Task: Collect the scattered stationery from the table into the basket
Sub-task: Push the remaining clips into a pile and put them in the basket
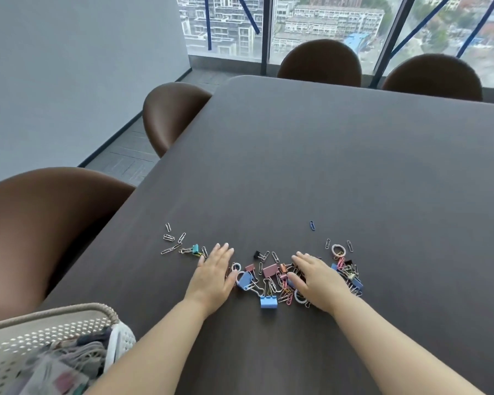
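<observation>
- what's lying out there?
- i see a tangled heap of clips [280,280] near the front of the worktop [325,166]. a light-blue binder clip [268,301] sits at its near edge and a pink binder clip [270,270] in the middle.
- any strays?
- a teal binder clip [195,249] and some silver paper clips [169,238] lie to the left. one blue paper clip [312,225] lies alone further back, with a white rubber band [338,249] to the right.
- and the basket [54,317]?
- near left. it has a perforated white wall and a beige rim, and the contents are blurred.
</observation>
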